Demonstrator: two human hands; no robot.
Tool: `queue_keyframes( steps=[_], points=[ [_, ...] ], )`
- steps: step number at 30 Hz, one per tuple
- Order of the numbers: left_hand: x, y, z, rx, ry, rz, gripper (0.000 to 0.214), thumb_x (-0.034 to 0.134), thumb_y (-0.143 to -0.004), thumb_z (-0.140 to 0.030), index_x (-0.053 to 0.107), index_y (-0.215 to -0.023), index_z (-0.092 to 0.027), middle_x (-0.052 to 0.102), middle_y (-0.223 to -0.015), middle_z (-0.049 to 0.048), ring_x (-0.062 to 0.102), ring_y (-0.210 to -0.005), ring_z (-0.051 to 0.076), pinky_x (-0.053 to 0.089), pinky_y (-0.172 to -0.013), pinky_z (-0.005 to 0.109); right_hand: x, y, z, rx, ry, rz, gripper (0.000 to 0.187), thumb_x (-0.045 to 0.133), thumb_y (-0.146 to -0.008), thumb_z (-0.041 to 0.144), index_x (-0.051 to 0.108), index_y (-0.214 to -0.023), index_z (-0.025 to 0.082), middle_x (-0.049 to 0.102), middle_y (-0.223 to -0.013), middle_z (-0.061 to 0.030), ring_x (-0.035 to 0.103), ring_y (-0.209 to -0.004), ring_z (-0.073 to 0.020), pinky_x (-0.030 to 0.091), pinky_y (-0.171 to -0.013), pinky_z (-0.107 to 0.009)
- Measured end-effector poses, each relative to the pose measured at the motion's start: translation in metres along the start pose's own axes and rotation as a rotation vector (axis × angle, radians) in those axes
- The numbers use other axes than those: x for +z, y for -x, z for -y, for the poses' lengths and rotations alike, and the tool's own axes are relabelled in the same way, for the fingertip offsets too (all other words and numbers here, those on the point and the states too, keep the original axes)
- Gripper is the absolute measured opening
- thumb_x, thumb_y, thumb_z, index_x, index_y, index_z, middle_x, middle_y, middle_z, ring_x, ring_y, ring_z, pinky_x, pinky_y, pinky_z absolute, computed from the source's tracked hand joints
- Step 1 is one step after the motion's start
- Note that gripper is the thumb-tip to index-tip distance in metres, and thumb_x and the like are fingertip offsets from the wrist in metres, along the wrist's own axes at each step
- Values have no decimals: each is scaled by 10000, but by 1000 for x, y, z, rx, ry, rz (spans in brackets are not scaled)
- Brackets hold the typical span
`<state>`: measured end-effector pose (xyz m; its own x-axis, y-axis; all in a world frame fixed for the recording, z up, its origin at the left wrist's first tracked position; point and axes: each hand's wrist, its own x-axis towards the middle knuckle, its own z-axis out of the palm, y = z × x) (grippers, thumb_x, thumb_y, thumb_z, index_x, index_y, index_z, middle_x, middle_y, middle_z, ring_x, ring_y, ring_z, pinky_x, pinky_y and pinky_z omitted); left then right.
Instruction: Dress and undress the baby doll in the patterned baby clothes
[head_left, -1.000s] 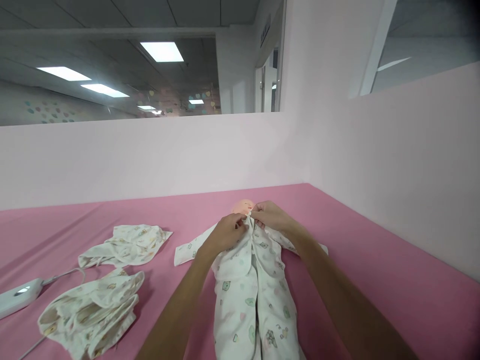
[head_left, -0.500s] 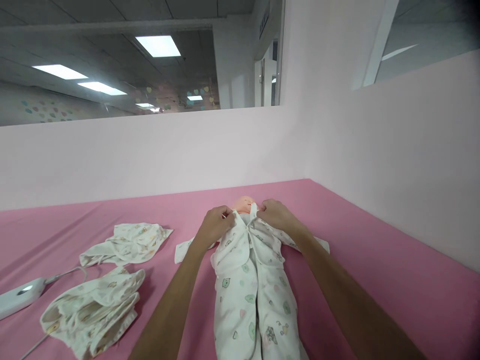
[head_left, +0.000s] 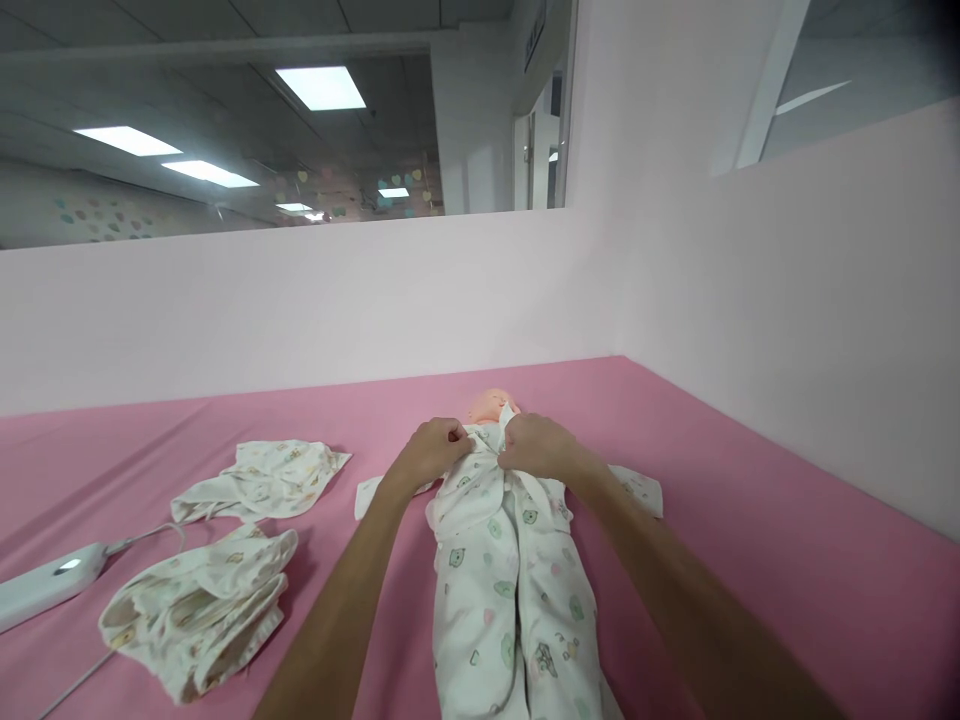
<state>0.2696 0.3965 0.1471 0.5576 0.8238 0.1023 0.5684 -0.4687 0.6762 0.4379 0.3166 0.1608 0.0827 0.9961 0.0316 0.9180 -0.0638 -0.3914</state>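
Examining the doll (head_left: 489,404), we find it face-up on the pink sheet (head_left: 720,475), long axis running away from us, head end farthest; our left hand (head_left: 435,450) and right hand (head_left: 541,446) pinch its printed suit (head_left: 474,555) near the neck.

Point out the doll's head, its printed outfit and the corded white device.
Doll's head (head_left: 488,405): head camera view, on the bare surface beyond the collar.
Printed outfit (head_left: 481,580): head camera view, on the leg toward the picture's left.
Corded white device (head_left: 51,587): head camera view, on its casing.
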Motion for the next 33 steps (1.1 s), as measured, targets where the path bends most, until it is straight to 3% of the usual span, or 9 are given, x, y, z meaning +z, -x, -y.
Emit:
queue_keyframes(
  steps=[4,6,9,12,18,22,28,33],
  points=[
    [-1,8,-11,39,-31,-37,263,555,-768,-379,569,-982,-227,612,-832,3,552,-698,158,368,-518,233,6,-2,3,-48,58,-26,280,547,-602,110,297,-520,205,361,-523,15,455,-557,-147,223,-527,-267],
    [-1,13,-19,63,-22,0,344,555,-767,-370,562,-1088,-246,620,-857,4,560,-701,163,373,-529,241,8,-4,4,-63,48,-41,285,557,-633,144,301,-524,208,364,-525,12,450,-554,-150,223,-528,-273],
    [0,18,-28,139,-21,90,191,548,-748,-314,626,-898,-226,610,-798,12,546,-681,167,359,-538,255,10,-7,2,-68,-1,-72,317,564,-669,187,280,-533,213,328,-531,17,399,-545,-137,214,-523,-279],
    [-1,22,-32,201,-33,122,112,534,-727,-262,554,-636,-201,549,-680,8,482,-604,150,307,-516,265,6,-7,-5,-71,-107,-24,323,533,-686,199,241,-549,213,274,-536,34,306,-499,-104,201,-489,-272],
    [-1,25,-35,216,-54,200,199,513,-714,-235,377,-575,-191,382,-598,-26,316,-547,115,219,-490,267,-11,0,-20,-104,-490,114,257,483,-677,203,236,-609,213,211,-577,51,177,-502,-84,156,-452,-262],
    [-1,24,-35,243,-17,158,188,466,-749,-223,428,-568,-183,402,-600,-21,341,-562,115,242,-496,259,-13,2,-20,-109,-639,172,186,519,-672,218,344,-610,206,283,-582,52,218,-517,-85,175,-454,-250],
    [-14,22,-23,138,135,187,163,515,-780,-335,526,-699,-194,460,-670,-26,393,-573,108,302,-486,229,-7,-1,-20,-137,-563,164,234,526,-664,210,312,-570,201,256,-544,58,219,-494,-77,163,-448,-245],
    [-40,13,16,-68,-36,-9,151,501,-769,-333,476,-711,-197,532,-741,0,481,-625,123,363,-523,226,-10,0,-34,26,-546,-9,155,516,-692,254,397,-611,200,392,-550,42,360,-490,-90,265,-456,-232]
  ],
)
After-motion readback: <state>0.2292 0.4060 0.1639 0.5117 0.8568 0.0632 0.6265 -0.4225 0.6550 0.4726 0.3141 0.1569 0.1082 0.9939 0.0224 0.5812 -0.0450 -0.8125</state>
